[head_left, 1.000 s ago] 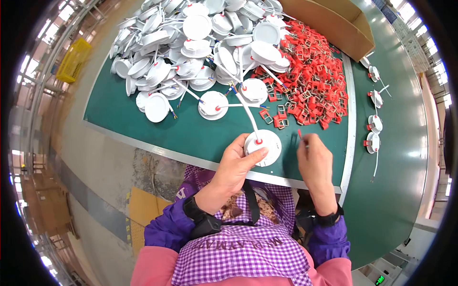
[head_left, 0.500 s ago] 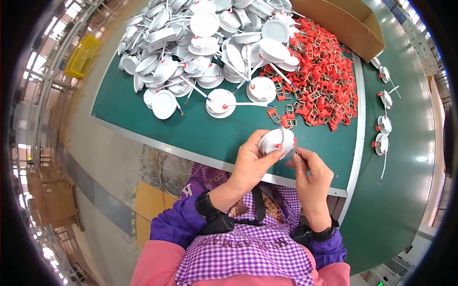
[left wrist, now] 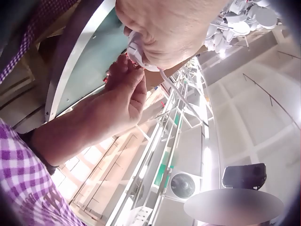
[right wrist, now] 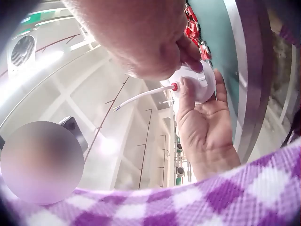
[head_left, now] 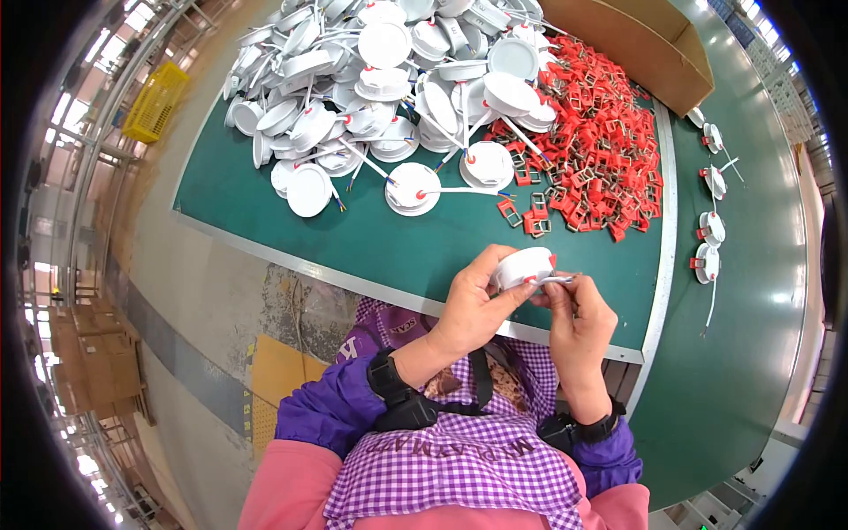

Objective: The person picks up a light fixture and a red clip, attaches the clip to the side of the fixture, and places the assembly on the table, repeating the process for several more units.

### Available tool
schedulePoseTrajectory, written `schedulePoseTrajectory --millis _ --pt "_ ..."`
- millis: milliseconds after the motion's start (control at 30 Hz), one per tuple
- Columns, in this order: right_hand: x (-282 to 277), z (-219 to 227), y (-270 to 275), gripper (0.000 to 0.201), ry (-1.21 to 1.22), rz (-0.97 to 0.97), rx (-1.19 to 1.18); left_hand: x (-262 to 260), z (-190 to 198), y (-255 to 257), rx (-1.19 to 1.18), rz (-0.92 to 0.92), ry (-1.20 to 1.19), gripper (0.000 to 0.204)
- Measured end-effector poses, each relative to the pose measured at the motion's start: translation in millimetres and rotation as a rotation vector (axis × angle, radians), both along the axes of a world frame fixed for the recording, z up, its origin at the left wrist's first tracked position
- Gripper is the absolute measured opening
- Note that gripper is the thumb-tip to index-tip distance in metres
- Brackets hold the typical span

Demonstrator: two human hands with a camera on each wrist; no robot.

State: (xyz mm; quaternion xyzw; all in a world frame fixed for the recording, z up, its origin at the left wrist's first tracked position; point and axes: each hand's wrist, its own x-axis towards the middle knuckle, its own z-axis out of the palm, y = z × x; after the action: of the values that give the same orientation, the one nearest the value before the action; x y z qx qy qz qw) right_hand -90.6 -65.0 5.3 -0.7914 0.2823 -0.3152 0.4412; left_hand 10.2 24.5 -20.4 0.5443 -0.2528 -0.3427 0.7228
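My left hand (head_left: 473,305) holds a white round downlight (head_left: 523,268) above the front of the table, fingers behind it and thumb on its near side. A white cable (right wrist: 141,98) comes out of a red grommet on its back, seen in the right wrist view. At the light's right edge my right hand (head_left: 581,327) pinches a red clip (head_left: 553,261) with thumb and fingertips; its metal part is hidden by the fingers. In the left wrist view both hands meet at the light's rim.
A large heap of white downlights (head_left: 384,84) covers the back left of the green table (head_left: 291,238). Beside it lies a pile of red clips (head_left: 609,150), with a cardboard box (head_left: 636,40) behind. Several lights with clips (head_left: 705,263) line the green surface on the right.
The left hand has brought the downlight right and turned it onto its edge, the cable swinging down to the right. The right hand has carried the red clip in to the light's rim.
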Motion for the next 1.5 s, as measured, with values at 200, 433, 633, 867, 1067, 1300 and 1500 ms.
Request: schedulePoseTrajectory --millis 200,433,633,867,1067,1300,1500 --pt "-8.3 0.4 -4.7 0.004 0.059 -0.001 0.062 1.4 7.7 6.9 0.109 -0.052 -0.008 0.024" --pt "-17.1 14.7 -14.4 0.043 -0.042 0.058 0.624 -1.1 16.1 2.8 -0.006 -0.064 0.060 0.023" --pt "-17.9 7.2 -18.2 0.037 0.007 0.134 0.619 -2.9 14.0 9.4 0.029 -0.143 0.180 0.023" --pt "-7.9 10.8 -43.3 0.032 0.162 0.272 0.689 14.0 22.8 10.9 0.098 -0.179 0.270 0.028" --pt "32.7 -4.7 -61.9 0.020 0.317 0.065 0.125 44.4 30.3 37.2 0.258 -0.136 -0.012 0.040" --pt "47.0 -4.5 -62.4 0.017 0.465 0.122 -0.051 47.6 22.1 46.6 -0.007 -0.044 0.478 0.033" --pt "33.2 -8.1 -55.8 0.016 0.276 0.116 0.019 38.6 26.8 37.2 -0.025 -0.118 0.693 0.038"
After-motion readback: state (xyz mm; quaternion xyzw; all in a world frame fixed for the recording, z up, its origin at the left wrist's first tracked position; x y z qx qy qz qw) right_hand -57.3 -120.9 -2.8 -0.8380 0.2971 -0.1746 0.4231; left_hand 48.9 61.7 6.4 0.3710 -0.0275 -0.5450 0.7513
